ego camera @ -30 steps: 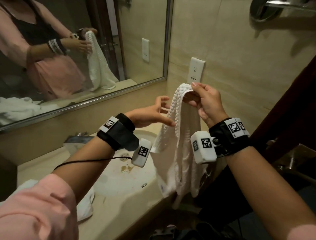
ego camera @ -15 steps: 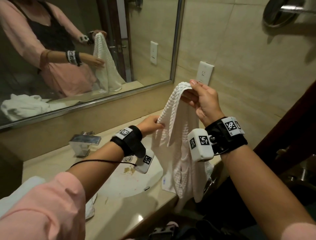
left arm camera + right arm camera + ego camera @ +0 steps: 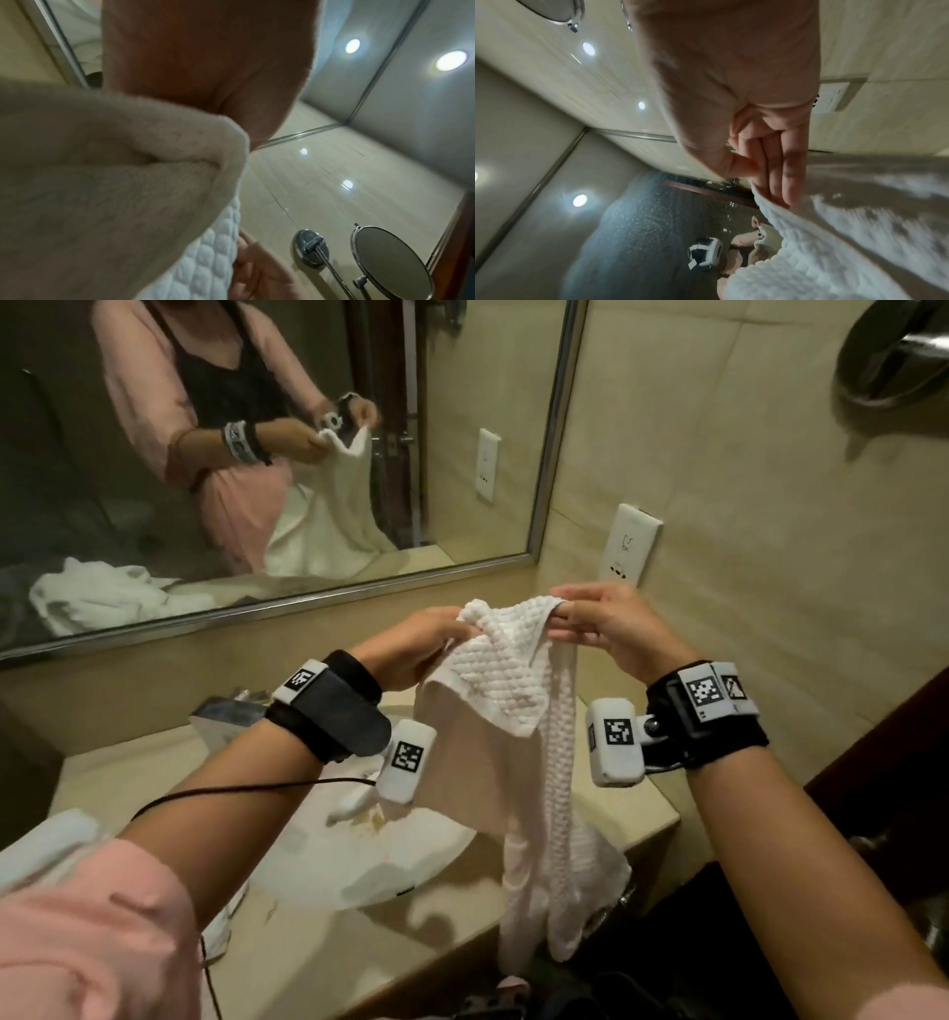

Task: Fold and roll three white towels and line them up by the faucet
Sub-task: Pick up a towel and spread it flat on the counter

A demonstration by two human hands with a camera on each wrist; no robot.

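A white waffle-textured towel [image 3: 513, 680] hangs in the air over the sink, held by its top edge. My left hand [image 3: 411, 644] grips the left end of that edge and my right hand [image 3: 601, 629] pinches the right end. The towel's lower part drapes past the counter's front edge. The right wrist view shows my fingers [image 3: 777, 178] pinching the towel [image 3: 821, 253]. In the left wrist view the towel [image 3: 115, 182] fills most of the picture. The faucet [image 3: 226, 716] stands behind the sink, partly hidden by my left wrist. Another white towel [image 3: 46, 845] lies at the counter's left.
A white sink basin [image 3: 390, 860] is set in the beige counter [image 3: 318, 963]. A large mirror [image 3: 287, 444] covers the back wall and reflects a crumpled white towel. A wall socket [image 3: 629, 544] sits on the tiled right wall. A round shaving mirror [image 3: 390, 263] hangs on an arm.
My left hand went from open beside the towel to gripping its top edge. Both hands now hold the edge spread between them, lower than before.
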